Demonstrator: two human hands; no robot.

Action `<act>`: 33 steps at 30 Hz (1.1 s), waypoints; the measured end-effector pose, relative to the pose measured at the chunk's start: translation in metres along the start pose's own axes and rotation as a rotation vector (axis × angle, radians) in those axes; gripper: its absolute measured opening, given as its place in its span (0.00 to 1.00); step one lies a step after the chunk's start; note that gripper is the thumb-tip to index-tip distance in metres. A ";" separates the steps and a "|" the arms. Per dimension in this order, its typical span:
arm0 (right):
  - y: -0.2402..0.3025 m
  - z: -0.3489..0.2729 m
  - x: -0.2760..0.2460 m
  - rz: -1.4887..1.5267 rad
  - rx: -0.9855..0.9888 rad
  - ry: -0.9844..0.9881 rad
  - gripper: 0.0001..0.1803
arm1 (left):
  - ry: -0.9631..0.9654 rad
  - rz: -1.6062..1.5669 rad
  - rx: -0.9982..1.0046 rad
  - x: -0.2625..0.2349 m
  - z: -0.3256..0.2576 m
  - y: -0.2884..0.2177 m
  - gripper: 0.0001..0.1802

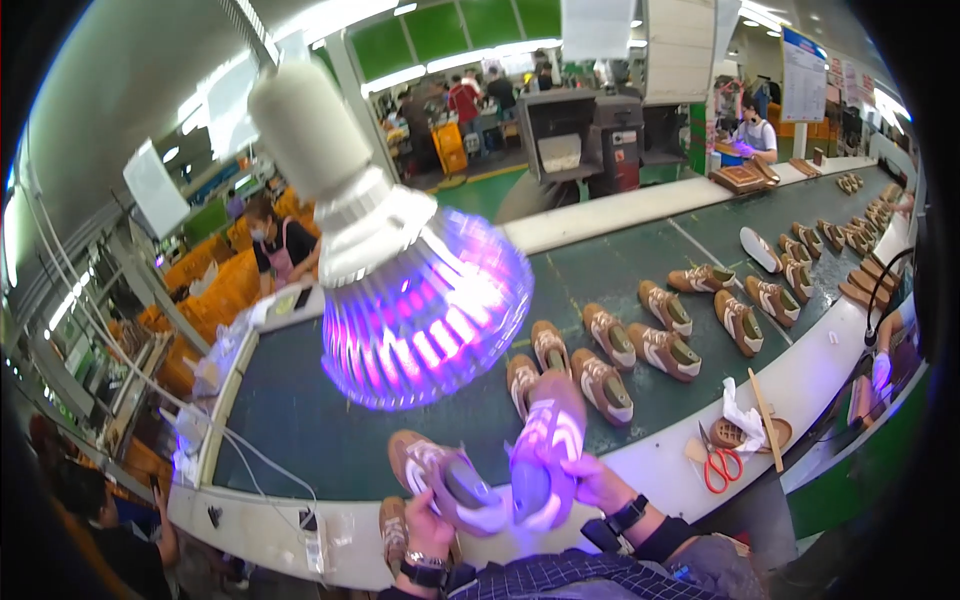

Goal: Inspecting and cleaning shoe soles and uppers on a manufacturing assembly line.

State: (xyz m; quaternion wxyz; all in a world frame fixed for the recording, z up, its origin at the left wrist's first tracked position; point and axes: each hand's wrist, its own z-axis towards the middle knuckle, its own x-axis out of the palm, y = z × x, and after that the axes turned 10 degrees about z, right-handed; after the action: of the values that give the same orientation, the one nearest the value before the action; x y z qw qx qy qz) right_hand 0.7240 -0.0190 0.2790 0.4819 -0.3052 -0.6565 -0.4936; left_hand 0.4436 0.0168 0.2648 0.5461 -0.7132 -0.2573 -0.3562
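My left hand (428, 527) is closed on the heel end of a brown sneaker (418, 458) with pale side stripes, its toe pointing away from me. In my right hand (602, 484) is a matching sneaker (552, 415), gripped by its side near the heel and tinted purple by light. Both sneakers are held side by side over the near edge of the conveyor belt (330, 440). Just beyond them hangs a large lamp (425, 300) glowing purple. Another brown shoe (393, 530) lies beside my left wrist, partly hidden.
Several pairs of similar sneakers (665, 350) stand on the belt to the right. Red-handled scissors (722, 470), a wooden stick (766, 420) and a shoe sole (740, 434) lie on the near ledge. A white cable (262, 455) runs at left. Other people (285, 245) work around the line.
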 end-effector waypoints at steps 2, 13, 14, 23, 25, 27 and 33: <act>0.005 0.010 0.010 -0.030 -0.137 -0.001 0.32 | 0.001 -0.014 0.062 0.019 0.000 -0.010 0.28; -0.013 0.019 0.032 0.072 -0.338 -0.285 0.25 | -0.333 -0.059 0.032 0.019 -0.001 0.002 0.28; -0.016 0.018 0.031 0.070 -0.334 -0.290 0.25 | -0.338 -0.062 0.030 0.017 -0.003 0.003 0.28; -0.030 0.009 0.020 0.058 -0.361 -0.360 0.22 | -0.319 -0.069 -0.045 0.020 -0.007 0.006 0.24; -0.029 0.009 0.024 0.074 -0.368 -0.366 0.21 | -0.324 -0.038 -0.038 0.020 -0.006 0.007 0.26; -0.029 0.007 0.021 0.070 -0.361 -0.367 0.21 | -0.327 -0.046 -0.046 0.018 -0.005 0.008 0.26; -0.029 0.010 0.023 0.073 -0.369 -0.371 0.21 | -0.308 -0.078 -0.065 0.019 -0.001 0.008 0.25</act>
State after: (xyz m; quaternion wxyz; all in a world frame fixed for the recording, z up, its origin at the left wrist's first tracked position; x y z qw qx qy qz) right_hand 0.6870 -0.0212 0.2899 0.3071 -0.4965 -0.6212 -0.5228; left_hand 0.4612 0.0133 0.2757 0.4624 -0.7663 -0.3538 -0.2717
